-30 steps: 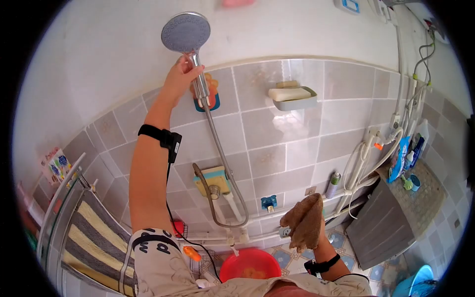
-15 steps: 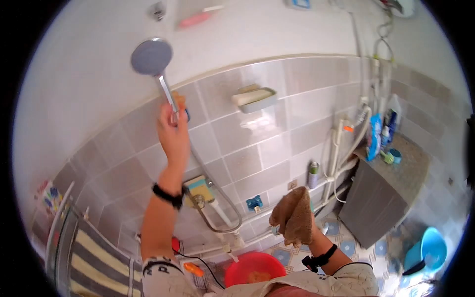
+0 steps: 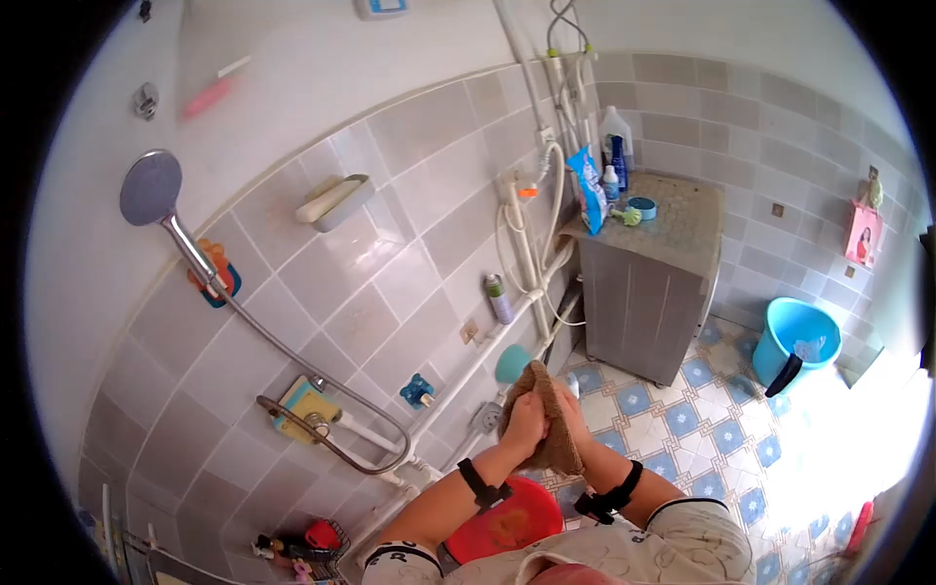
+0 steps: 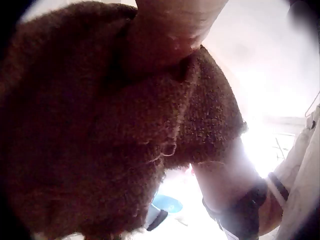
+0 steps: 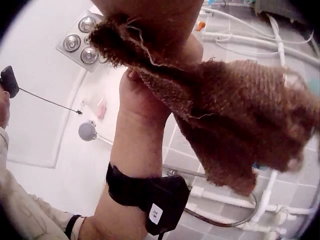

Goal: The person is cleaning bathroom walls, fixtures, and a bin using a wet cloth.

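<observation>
A brown, rough-textured cloth (image 3: 554, 441) hangs bunched between both hands in the head view. My left hand (image 3: 527, 425) grips it from the left, fingers curled into the folds. On the other side my right hand (image 3: 568, 414) grips it too, close beside the left. The cloth (image 4: 90, 130) fills much of the left wrist view and covers most of the fingers. In the right wrist view the cloth (image 5: 235, 115) spreads out from the left hand (image 5: 142, 97). The shower head (image 3: 153, 187) rests in its wall holder, with no hand on it.
Below the forearms lies a red basin (image 3: 507, 522). A grey cabinet (image 3: 639, 312) with bottles on top stands ahead, and a light-blue bucket (image 3: 780, 336) is on the tiled floor at right. Pipes (image 3: 468, 375) and a looped shower hose (image 3: 292, 341) run along the left wall.
The left hand has let go of the shower head and come down to the cloth, which both hands now hold. The head view has swung to the right.
</observation>
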Demonstrator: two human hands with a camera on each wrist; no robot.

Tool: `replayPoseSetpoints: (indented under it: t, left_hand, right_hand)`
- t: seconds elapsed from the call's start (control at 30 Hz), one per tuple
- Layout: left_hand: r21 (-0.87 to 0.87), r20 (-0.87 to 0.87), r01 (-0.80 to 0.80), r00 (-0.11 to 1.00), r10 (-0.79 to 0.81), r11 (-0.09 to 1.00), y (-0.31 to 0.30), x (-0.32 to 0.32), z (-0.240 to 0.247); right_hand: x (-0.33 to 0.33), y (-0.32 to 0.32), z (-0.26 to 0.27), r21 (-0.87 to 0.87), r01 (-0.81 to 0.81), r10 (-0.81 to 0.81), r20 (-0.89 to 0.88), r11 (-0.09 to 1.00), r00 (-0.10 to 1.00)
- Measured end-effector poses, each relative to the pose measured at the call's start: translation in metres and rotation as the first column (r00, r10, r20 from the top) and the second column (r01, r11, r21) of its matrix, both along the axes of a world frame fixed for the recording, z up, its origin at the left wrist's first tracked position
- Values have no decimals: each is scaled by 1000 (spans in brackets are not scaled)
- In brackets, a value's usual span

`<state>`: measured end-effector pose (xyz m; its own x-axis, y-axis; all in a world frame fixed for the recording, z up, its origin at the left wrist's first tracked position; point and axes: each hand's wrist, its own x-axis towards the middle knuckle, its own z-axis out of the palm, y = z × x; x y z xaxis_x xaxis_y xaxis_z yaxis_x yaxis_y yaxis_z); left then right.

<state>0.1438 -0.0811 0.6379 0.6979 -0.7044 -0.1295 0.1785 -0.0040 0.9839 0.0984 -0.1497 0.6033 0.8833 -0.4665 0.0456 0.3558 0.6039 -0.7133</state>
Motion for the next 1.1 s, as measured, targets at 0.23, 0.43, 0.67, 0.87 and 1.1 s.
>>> replayPoseSetpoints:
  t: [0.23,0.43,0.67,0.87,1.1]
  left_hand:
    - [27,876,50,479,-48,998,-65,-18,-19]
    - [210,937,195,240,-254,958,-134,-26,-22]
    - [148,933,343,262,-245,928,-211,-2,-36]
    - [100,752,24,653,-92,995,-213,68,-72]
    - [115,643,-246,757,116,962,-185,145,-87]
  right_hand:
    - [-22,-66,-23,-404,208,-219,18,891,975]
    - [-31,-188,-20,405,-289,190,267,868,945]
    - [-17,-314,7,-165,162,-127,204,973,971]
    - [30,-391,-31,-10,26,-23,238,1000,971]
    - [110,-403,21,-462,-60,300,467,885,832]
